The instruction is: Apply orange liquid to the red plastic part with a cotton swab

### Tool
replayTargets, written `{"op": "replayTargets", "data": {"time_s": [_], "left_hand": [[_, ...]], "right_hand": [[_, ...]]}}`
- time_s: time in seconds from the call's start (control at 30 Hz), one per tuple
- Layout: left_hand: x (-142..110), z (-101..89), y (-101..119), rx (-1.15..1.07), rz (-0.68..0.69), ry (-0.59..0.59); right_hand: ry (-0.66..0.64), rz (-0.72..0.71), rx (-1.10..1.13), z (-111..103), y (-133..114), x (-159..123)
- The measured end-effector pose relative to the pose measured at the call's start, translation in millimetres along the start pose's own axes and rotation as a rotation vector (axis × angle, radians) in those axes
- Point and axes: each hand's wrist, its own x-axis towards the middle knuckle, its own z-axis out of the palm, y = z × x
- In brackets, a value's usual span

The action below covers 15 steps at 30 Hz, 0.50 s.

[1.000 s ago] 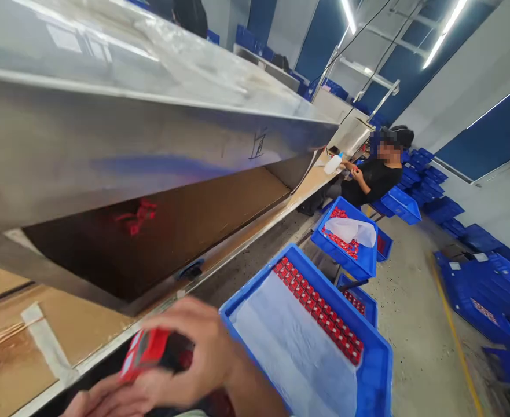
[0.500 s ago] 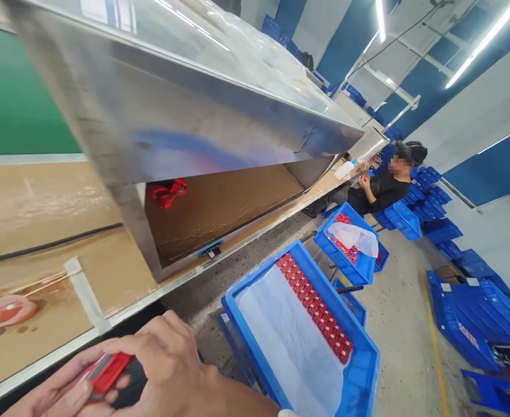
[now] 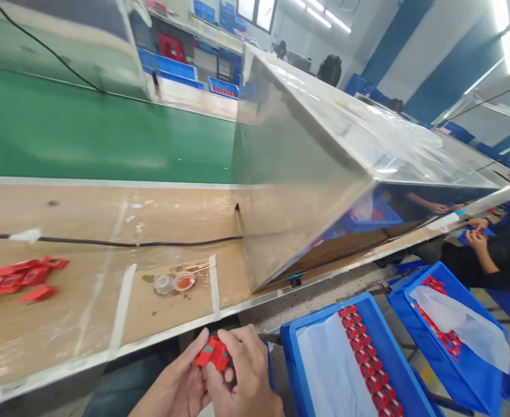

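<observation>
Workbench [image 3: 63, 330] edge ahead, blue crate [image 3: 319, 336] to right. Both hands pinch 1 red part [image 3: 213, 352] below bench edge: left hand [image 3: 176, 388], right hand [image 3: 241, 376]. Judgement: keep part steady, fingertips only, thumbs clear of seams.

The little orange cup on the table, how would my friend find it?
Start at the long brown workbench in front of the green belt. Near its front edge, between two strips of white tape, is a stained patch just above the person's hands. The orange cup sits there, beside a clear cup; it alone holds orange stuff, and it is round, unlike the flat red parts farther left.
</observation>
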Motion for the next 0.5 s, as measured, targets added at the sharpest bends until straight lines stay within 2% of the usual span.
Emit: {"op": "replayTargets", "data": {"time_s": [0.1,0.23,0.37,0.5], "left_hand": [[-1,4.7,-3,-0.076,0.023,-0.011],[-2,0.8,-1,-0.111,0.024,-0.057],[-2,0.5,1,-0.139,0.054,-0.077],[-4,4.3,4,-0.166,0.024,-0.120]], "right_hand": [[-0.008,-0.008,0.058,1,7,5],[-0.057,0.055,0.121,2,8,8],[-0.051,0.186,0.155,8,7,-1],[-0.112,0.223,0.119,4,10,-10]]}}
